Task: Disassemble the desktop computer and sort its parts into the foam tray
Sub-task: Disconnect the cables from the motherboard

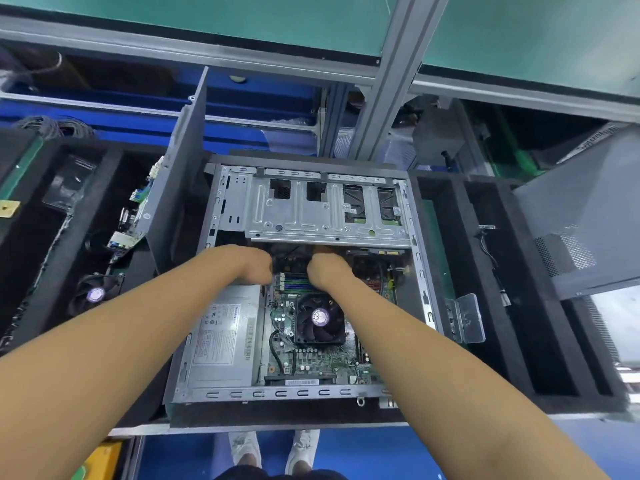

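Observation:
The open desktop computer case [304, 393] lies flat in front of me, its motherboard [318, 358] exposed. A black CPU fan [320, 318] sits mid-board and the grey power supply [221, 341] fills the lower left. A metal drive cage [311, 209] spans the top. My left hand [254, 263] and my right hand [327, 268] both reach in above the memory slots [294, 282], just under the drive cage's edge. Their fingers are tucked down out of sight, so what they hold is hidden.
Black foam tray [450, 271] compartments flank the case. On the left lie a removed board [138, 209], a small fan [95, 294] and a plastic bag [69, 181]. A clear plastic piece [467, 318] and a thin cable [491, 258] lie right; a perforated side panel [588, 216] leans far right.

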